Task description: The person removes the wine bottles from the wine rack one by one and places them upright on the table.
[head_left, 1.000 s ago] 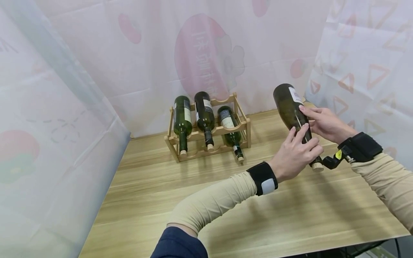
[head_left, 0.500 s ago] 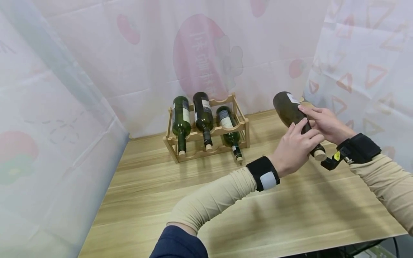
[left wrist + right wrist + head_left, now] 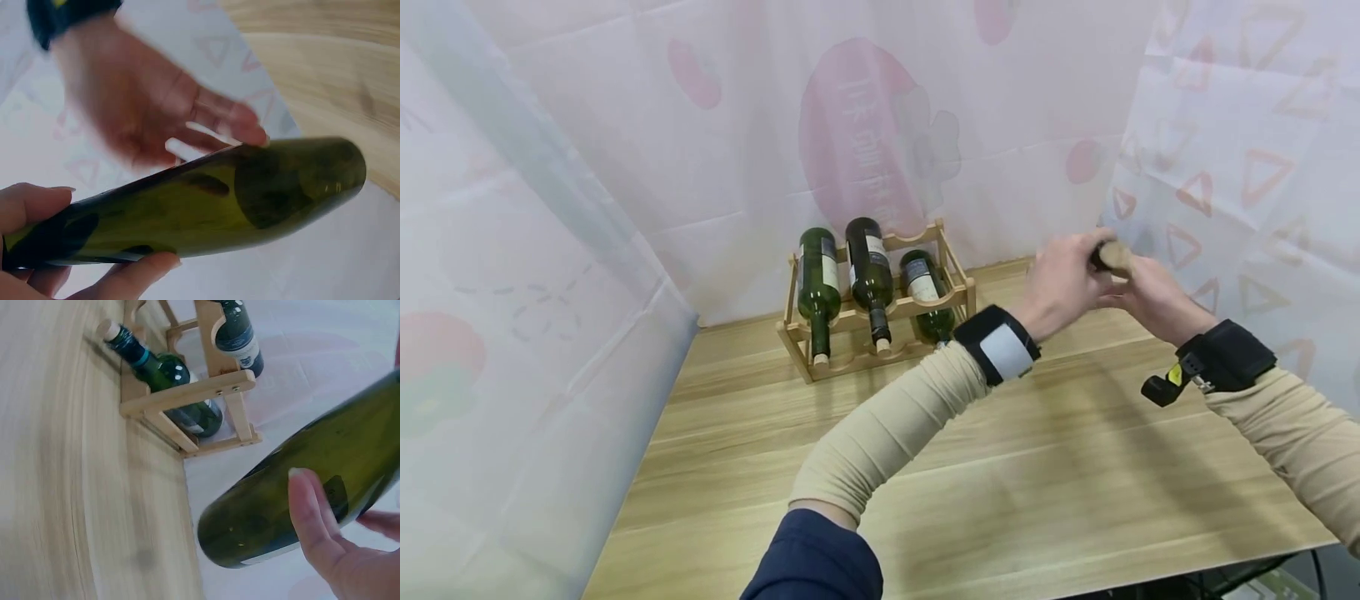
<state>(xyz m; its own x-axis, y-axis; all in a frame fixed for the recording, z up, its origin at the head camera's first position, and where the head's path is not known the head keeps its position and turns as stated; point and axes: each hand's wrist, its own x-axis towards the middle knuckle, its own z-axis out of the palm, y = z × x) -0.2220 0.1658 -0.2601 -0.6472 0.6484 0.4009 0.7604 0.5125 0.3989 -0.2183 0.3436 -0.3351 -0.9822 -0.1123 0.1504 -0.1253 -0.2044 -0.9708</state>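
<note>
A dark green wine bottle (image 3: 206,200) is held up at the right, above the table. In the head view its corked end (image 3: 1115,257) points towards me and the hands hide its body. My left hand (image 3: 1060,279) grips the neck, with its fingers (image 3: 134,275) around it in the left wrist view. My right hand (image 3: 1161,300) is at the body with fairly straight fingers, blurred in the left wrist view. Its thumb (image 3: 309,509) lies along the glass in the right wrist view.
A wooden rack (image 3: 852,319) stands at the back of the table (image 3: 760,467). It holds a green bottle (image 3: 820,287), a darker bottle (image 3: 870,267), and a lower bottle (image 3: 931,312) partly hidden by my left wrist strap. Printed sheets (image 3: 737,167) surround the table.
The bottle has tipped so its cork has risen and now faces me. My left hand has risen and turned about the neck. The racked bottles stay put.
</note>
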